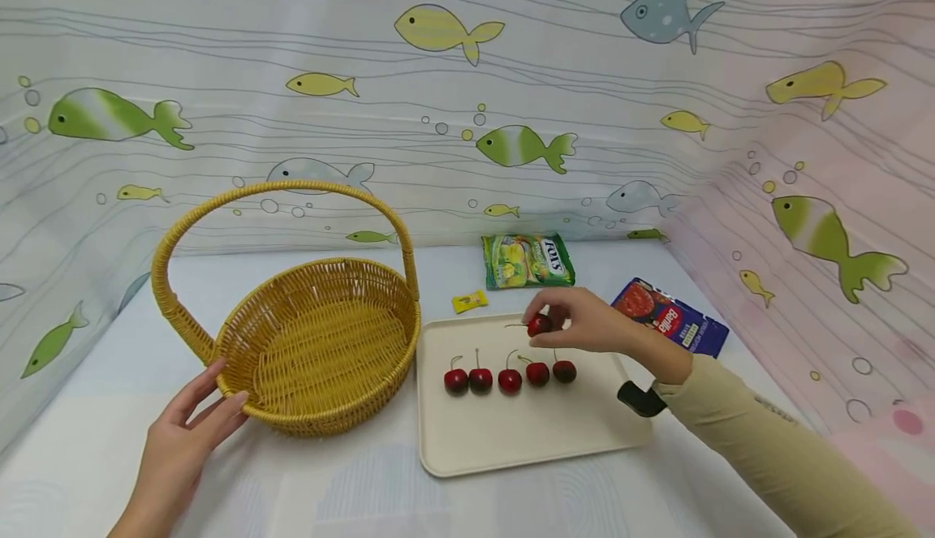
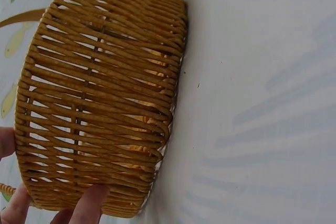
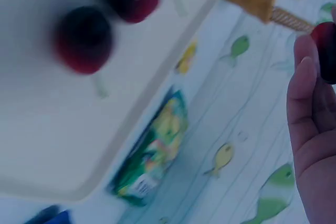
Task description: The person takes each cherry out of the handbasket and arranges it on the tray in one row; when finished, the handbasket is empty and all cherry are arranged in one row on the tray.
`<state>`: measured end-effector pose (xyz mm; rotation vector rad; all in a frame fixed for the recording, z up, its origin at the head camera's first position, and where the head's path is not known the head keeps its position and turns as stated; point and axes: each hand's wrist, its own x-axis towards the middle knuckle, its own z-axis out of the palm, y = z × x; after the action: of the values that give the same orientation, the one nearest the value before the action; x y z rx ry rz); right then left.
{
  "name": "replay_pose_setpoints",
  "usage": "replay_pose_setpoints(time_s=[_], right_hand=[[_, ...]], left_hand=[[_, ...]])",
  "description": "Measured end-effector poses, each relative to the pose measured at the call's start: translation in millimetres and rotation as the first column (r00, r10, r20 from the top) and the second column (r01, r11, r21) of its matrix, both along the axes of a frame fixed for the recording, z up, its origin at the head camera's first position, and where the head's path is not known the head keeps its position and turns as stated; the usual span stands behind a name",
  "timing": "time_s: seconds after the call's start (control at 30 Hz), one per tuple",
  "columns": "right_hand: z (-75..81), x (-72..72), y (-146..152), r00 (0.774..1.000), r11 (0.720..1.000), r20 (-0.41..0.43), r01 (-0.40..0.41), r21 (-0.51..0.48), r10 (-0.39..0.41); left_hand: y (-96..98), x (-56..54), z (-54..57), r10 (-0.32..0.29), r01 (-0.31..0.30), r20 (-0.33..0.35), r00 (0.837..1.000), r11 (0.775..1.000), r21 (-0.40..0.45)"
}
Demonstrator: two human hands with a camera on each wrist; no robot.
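At the left in the head view, my left hand [image 1: 183, 439] holds the near-left rim of a yellow wicker basket [image 1: 314, 420], which has a tall arched handle. The left wrist view shows the fingers [image 2: 90, 203] against the woven side wall. My right hand [image 1: 592, 320] pinches a dark red cherry [image 1: 539, 325] by its body above the far part of a cream tray [image 1: 475, 441]; its stem points left. Below it, several cherries [image 1: 510, 381] with stems lie in a row across the tray. In the right wrist view, the held cherry [image 3: 326, 51] is partly cut off.
Behind the tray lie a green candy bag [image 1: 527, 262] and a small yellow wrapped candy [image 1: 470, 302]. A blue Barilla box [image 1: 672, 315] sits at the right, partly behind my arm. A black object [image 1: 640, 399] shows at the tray's right edge. Fish-patterned cloth hangs behind.
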<state>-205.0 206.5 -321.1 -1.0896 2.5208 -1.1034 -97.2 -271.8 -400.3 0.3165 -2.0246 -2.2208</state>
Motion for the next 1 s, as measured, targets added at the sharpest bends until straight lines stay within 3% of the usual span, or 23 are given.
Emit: replay_pose_setpoints(time_s=[0.23, 0.5, 0.8, 1.0], right_hand=[[-31.4, 13.2, 43.9, 0.977, 0.986, 0.150, 0.160, -0.040, -0.152], [-54.4, 19.5, 72.1, 0.950, 0.957, 0.124, 0.289, 0.015, -0.288], [-66.2, 19.1, 81.8, 0.969, 0.962, 0.035, 0.238, 0.136, -0.245], [-76.8, 19.4, 82.7, 0.970, 0.960, 0.020, 0.235, 0.150, -0.241]], left_hand=[[-1.1, 0.9, -1.7, 0.003, -0.003, 0.005, 1.000, 1.000, 0.010], [0.2, 0.3, -2.3, 0.004, -0.004, 0.010, 1.000, 1.000, -0.003], [0.9, 1.1, -1.9, 0.003, -0.003, 0.002, 1.000, 1.000, 0.004], [1.3, 0.3, -1.8, 0.014, -0.014, 0.017, 1.000, 1.000, -0.006]])
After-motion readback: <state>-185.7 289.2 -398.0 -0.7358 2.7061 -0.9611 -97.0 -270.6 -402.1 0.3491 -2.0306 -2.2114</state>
